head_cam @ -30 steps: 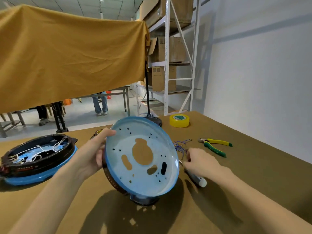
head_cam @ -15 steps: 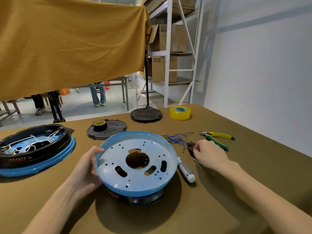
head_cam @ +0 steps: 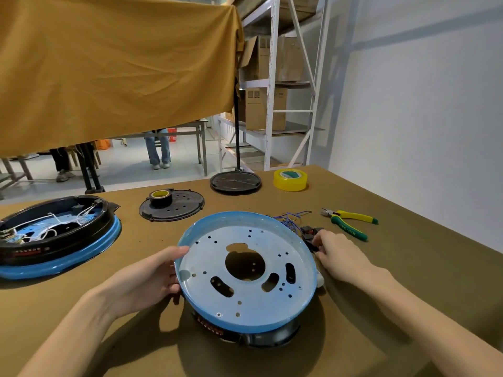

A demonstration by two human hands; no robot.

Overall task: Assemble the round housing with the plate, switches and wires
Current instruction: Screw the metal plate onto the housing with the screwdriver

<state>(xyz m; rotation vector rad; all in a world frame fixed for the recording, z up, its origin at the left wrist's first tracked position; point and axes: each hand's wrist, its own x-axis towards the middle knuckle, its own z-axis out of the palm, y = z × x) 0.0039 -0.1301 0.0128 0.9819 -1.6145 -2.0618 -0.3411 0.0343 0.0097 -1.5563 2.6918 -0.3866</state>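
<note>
blue housing sits tilted mid-table, its perforated pale plate facing up. left hand grips its left rim, thumb over the edge. right hand pinches black switches beside tangled wires.

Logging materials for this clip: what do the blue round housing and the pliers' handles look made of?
Round housing: probably painted or enamelled sheet metal, thin with punched holes and a glossy blue rim.
Pliers: handles look like yellow and green plastic or rubber sleeves, matte, over metal tips.
</note>
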